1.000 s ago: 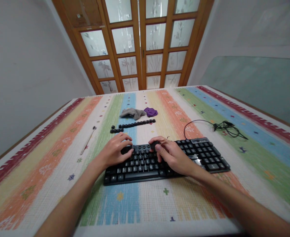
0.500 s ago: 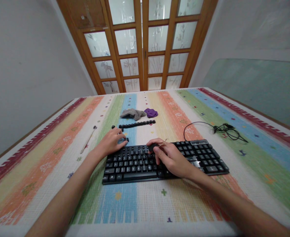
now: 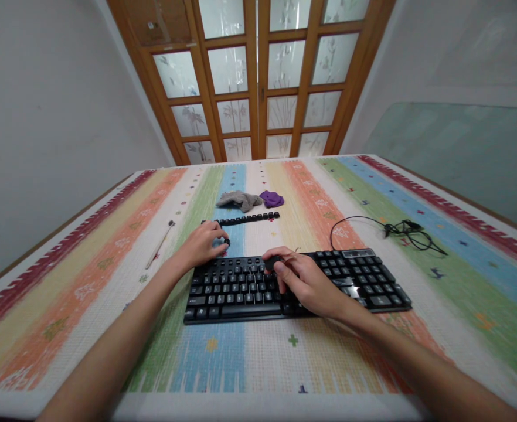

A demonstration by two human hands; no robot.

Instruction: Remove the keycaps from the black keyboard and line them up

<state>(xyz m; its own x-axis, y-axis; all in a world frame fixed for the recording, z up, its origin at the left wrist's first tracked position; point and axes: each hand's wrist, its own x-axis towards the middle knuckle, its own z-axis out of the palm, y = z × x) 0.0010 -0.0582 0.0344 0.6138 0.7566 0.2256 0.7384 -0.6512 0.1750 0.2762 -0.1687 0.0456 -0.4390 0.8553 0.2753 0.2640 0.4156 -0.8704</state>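
Left hand (image 3: pixel 204 242) has lifted off the long black plastic keyboard (image 3: pixel 250 288) along the striped-cloth table (image 3: pixel 258 403)'s near edge, pinching a small black keycap (image 3: pixel 227 241) clear of it; right hand (image 3: pixel 306 280) grips a dark object (image 3: pixel 271 263), too shadowed to identify.

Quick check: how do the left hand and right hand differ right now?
Place: the left hand is past the far edge of the keyboard, near the row of loose keycaps; the right hand is over the keyboard's middle.
Hold: the left hand has a small black keycap at its fingertips; the right hand grips a larger dark tool.
Shared: both are bare and hold something dark.
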